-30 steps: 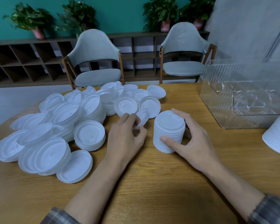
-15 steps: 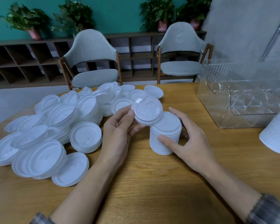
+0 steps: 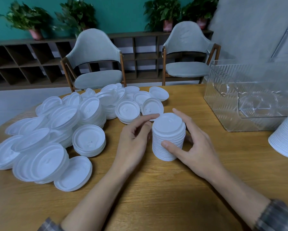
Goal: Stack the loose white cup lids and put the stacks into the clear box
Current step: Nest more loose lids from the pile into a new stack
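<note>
The stack [image 3: 169, 139] of white lids is standing upright on the tabletop [image 3: 156, 197], about in the middle, just right of the heap. The right hand [image 3: 196, 147] is gripping it from the right: the thumb is pressing on the near side, low down, and the fingers are curving round the far side. The left hand [image 3: 135, 139] is sitting just left of the stack and holding nothing. Its index finger is reaching out straight and touching the left rim of the top lid, while its other fingers are hanging loosely curled beside the stack's wall.

Loose lids [image 3: 48, 130] are covering the left part of the tabletop, from the near left to the far middle, many overlapping and some lying in short piles. One short pile [image 3: 89, 142] is lying left of the left hand.

The box [image 3: 223, 100], clear with ribbed walls, is standing at the far right, well apart from the stack. A second stack [image 3: 284, 139] is showing at the right edge, partly cut off, near the box's near side.

Plaid sleeves are showing at both forearms. Beyond the tabletop two grey chairs [image 3: 96, 64] are facing it, with a dark shelf [image 3: 23, 64] and potted plants [image 3: 25, 19] behind them.
</note>
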A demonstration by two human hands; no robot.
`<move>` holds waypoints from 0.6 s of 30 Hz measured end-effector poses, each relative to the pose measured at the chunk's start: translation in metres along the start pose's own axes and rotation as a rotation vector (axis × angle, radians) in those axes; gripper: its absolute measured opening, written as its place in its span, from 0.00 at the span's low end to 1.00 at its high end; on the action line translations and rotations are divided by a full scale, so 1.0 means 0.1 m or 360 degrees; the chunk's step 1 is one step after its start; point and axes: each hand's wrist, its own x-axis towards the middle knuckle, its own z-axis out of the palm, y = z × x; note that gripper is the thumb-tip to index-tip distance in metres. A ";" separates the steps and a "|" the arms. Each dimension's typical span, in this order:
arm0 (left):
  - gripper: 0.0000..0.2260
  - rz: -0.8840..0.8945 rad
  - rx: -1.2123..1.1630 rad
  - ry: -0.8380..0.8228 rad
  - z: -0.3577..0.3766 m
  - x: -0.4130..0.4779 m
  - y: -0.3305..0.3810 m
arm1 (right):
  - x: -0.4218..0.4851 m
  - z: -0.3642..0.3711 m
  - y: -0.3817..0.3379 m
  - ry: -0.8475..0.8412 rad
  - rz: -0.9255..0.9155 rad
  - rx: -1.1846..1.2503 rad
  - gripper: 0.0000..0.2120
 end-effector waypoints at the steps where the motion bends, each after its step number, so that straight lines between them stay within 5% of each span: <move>1: 0.13 -0.0002 0.0002 -0.0010 0.00 -0.01 0.00 | 0.00 0.01 -0.01 0.0003 -0.0005 0.0009 0.39; 7: 0.21 0.0095 0.0165 -0.0085 0.09 -0.07 0.03 | -0.01 0.00 0.00 0.0021 -0.0004 0.0103 0.36; 18: 0.21 0.0248 0.0304 -0.0069 0.06 -0.10 0.08 | -0.01 -0.02 0.03 0.0032 -0.0003 0.0166 0.39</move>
